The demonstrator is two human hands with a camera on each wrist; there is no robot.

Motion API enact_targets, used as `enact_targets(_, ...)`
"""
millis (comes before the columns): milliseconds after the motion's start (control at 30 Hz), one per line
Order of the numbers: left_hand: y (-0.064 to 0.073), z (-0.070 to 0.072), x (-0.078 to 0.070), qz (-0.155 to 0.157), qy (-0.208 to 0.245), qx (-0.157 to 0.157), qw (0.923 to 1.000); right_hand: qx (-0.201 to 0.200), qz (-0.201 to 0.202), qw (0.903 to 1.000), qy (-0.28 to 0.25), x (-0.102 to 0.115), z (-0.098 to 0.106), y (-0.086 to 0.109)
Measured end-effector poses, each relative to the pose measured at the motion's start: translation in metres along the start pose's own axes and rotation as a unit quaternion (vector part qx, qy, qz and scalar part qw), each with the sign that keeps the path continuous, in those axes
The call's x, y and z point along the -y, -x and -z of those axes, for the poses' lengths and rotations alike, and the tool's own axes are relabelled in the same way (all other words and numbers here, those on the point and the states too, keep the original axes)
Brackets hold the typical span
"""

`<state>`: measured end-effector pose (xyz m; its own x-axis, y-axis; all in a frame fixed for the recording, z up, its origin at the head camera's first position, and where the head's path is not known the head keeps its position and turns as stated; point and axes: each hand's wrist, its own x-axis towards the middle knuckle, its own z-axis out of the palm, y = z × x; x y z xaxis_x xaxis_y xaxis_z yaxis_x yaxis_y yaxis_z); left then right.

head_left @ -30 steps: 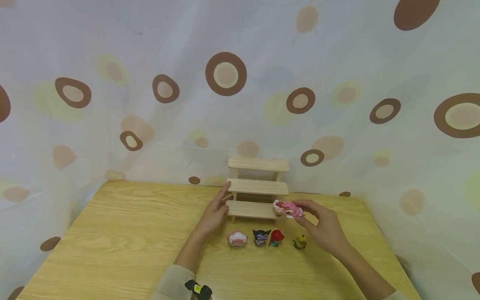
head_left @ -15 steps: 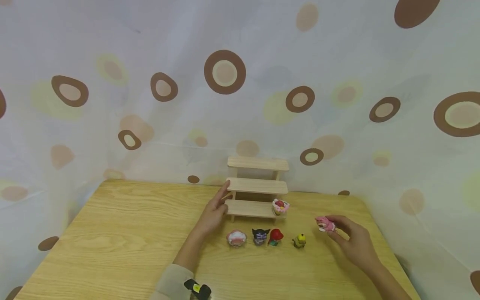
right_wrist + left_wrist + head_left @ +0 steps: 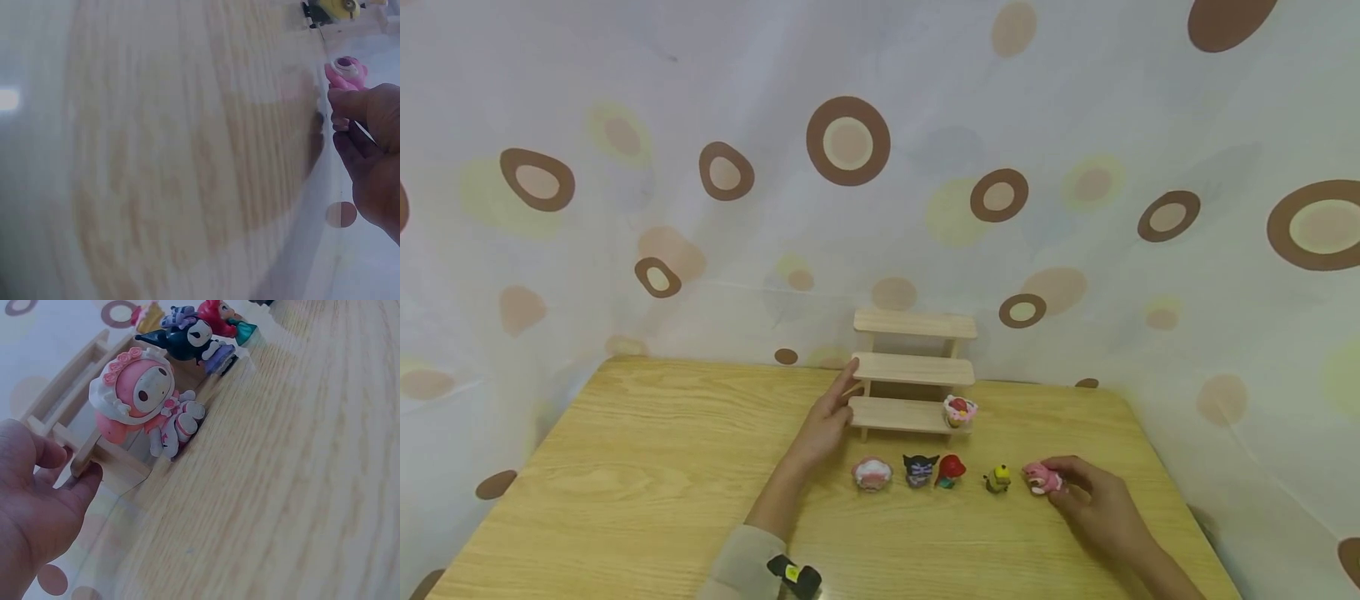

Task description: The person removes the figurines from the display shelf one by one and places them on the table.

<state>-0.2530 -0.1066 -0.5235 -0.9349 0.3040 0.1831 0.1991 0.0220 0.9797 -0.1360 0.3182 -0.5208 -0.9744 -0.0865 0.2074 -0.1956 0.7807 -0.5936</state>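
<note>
My right hand [image 3: 1097, 504] pinches a small pink bear figurine [image 3: 1040, 478] low over the right of the table; the right wrist view shows the thumb and fingers around its body [image 3: 345, 74]. At the left end of a three-tier wooden display stand [image 3: 913, 368], my left hand [image 3: 824, 429] grips the edge of the steps. A cupcake-like figurine [image 3: 959, 412] sits on the right of the lowest step. In front stand a pink white-hooded figurine [image 3: 872, 474], a black-eared one [image 3: 919, 470], a red-haired mermaid figurine [image 3: 951, 470] and a yellow figurine [image 3: 997, 478].
The wooden table [image 3: 655, 483] extends to both sides of the stand. Behind it hangs a white cloth [image 3: 917, 250] patterned with brown rings. A dark strap [image 3: 795, 576] is on the left sleeve.
My right hand has carried the pink bear figurine from beside the lowest step rightward, then down toward the table near the yellow figurine. The cupcake-like figurine stays on the step; my left hand holds still.
</note>
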Motion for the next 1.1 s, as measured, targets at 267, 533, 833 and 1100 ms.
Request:
enact_targets(267,0.000,0.001,0.000,0.006,-0.003,0.001,1.0000,0.007,0.059,0.9982,-0.010,-0.004,-0.004,-0.002)
enact_targets(533,0.001,0.003,-0.001,0.003,-0.006,0.006,1.0000,0.036,0.024,0.9991,0.001,0.007,0.005,-0.008)
enact_targets(833,0.002,0.005,0.003,0.001,-0.005,0.001,1.0000,-0.015,0.090,0.9887,-0.119,0.035,-0.014,-0.043)
enact_targets(1100,0.001,0.001,-0.001,-0.007,0.002,0.004,1.0000,-0.021,0.109,0.9771,-0.182,0.072,-0.040,-0.074)
